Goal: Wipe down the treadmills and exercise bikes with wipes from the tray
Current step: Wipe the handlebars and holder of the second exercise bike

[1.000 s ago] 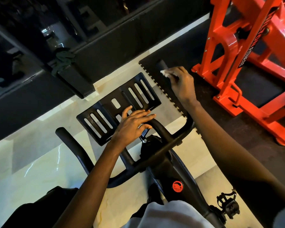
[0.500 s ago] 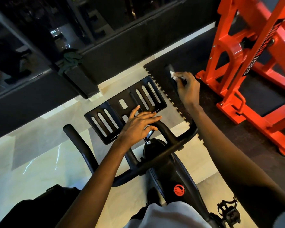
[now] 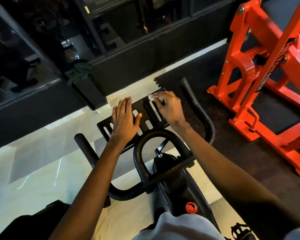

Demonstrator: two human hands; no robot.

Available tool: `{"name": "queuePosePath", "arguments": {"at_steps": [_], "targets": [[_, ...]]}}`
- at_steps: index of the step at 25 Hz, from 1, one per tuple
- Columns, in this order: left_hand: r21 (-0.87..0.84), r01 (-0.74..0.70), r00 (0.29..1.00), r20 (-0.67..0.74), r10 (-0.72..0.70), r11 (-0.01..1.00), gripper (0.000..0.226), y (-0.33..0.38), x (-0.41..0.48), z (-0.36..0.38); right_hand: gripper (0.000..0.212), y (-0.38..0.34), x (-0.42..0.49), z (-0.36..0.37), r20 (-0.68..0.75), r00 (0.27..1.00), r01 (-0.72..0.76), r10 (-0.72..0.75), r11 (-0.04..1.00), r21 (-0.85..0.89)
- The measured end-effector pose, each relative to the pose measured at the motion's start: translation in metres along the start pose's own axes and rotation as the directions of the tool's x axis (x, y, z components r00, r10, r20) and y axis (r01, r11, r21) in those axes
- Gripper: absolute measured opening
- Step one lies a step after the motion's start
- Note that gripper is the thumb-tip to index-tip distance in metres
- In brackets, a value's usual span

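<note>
Left hand (image 3: 124,121) flat and open on the slotted tray (image 3: 153,116), steadying it. Right hand (image 3: 168,105) clenched on a wipe (image 3: 151,97) at the tray's far corner. Best rubbed along each slot, pressing firmly.

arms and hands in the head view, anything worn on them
Both forearms are bare from the bottom edge of the frame to the wrists: no sleeves there. The left hand and the right hand show no gloves, watch or bands. I can make out no rings, though the right hand's fingers are partly curled under.
</note>
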State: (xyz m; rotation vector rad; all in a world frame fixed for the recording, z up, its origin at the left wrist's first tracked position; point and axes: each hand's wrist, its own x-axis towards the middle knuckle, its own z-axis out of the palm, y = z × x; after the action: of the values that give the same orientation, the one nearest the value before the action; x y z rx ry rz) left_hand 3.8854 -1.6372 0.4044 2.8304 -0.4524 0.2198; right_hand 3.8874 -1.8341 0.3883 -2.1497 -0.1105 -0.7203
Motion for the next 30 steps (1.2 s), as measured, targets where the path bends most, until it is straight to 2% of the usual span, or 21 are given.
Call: {"name": "queuePosePath", "arguments": {"at_steps": [3,7,12,14,17,20,21,22,24,25,27,30], "targets": [[-0.040,-0.012,0.997,0.076,0.015,0.999,0.067,-0.005,0.003,-0.002,0.024,-0.012,0.004,0.019,0.083,0.994,-0.078,0.076,0.997,0.018],[-0.082,-0.016,0.998,0.061,0.021,0.996,0.063,-0.007,0.004,-0.003,0.024,-0.011,-0.007,0.017,0.179,0.970,-0.176,0.163,0.983,0.055],[-0.105,-0.038,0.999,0.033,0.042,0.994,0.063,-0.010,0.004,0.003,0.019,0.005,-0.026,-0.007,0.362,0.915,-0.207,0.176,0.977,0.047],[-0.110,-0.036,0.999,0.023,0.039,0.993,0.063,-0.009,0.004,0.003,0.020,0.014,-0.033,-0.017,0.459,0.862,-0.250,0.213,0.968,0.020],[-0.117,-0.036,0.999,0.004,0.037,0.993,0.063,-0.009,0.003,0.003,0.019,0.022,-0.029,-0.030,0.620,0.729,-0.361,0.291,0.933,-0.014],[-0.107,-0.039,0.999,0.007,0.040,0.994,0.063,-0.010,0.003,0.004,0.017,0.021,-0.009,-0.037,0.750,0.591,-0.303,0.296,0.944,-0.134],[-0.108,-0.040,0.999,0.007,0.041,0.993,0.063,-0.010,0.003,0.004,0.017,0.018,-0.001,-0.038,0.766,0.575,-0.282,0.286,0.949,-0.143],[-0.111,-0.041,0.999,0.006,0.042,0.993,0.063,-0.011,0.002,0.004,0.017,0.013,0.007,-0.036,0.739,0.619,-0.262,0.263,0.957,-0.122],[-0.113,-0.051,0.999,-0.001,0.051,0.992,0.063,-0.011,0.001,0.004,0.017,0.002,0.018,-0.024,0.538,0.821,-0.208,0.191,0.978,-0.030],[-0.108,-0.052,0.999,-0.008,0.051,0.993,0.063,-0.011,0.000,0.004,0.016,-0.004,0.021,-0.015,0.422,0.893,-0.177,0.155,0.984,0.013],[-0.087,-0.056,0.998,-0.024,0.054,0.995,0.063,-0.010,-0.001,0.006,0.017,-0.011,0.023,0.002,0.288,0.954,-0.102,0.088,0.994,0.034],[-0.063,-0.073,0.997,-0.044,0.070,0.995,0.063,-0.010,-0.002,0.006,0.023,-0.001,0.022,0.007,0.274,0.962,0.034,0.004,0.990,-0.133]]}}
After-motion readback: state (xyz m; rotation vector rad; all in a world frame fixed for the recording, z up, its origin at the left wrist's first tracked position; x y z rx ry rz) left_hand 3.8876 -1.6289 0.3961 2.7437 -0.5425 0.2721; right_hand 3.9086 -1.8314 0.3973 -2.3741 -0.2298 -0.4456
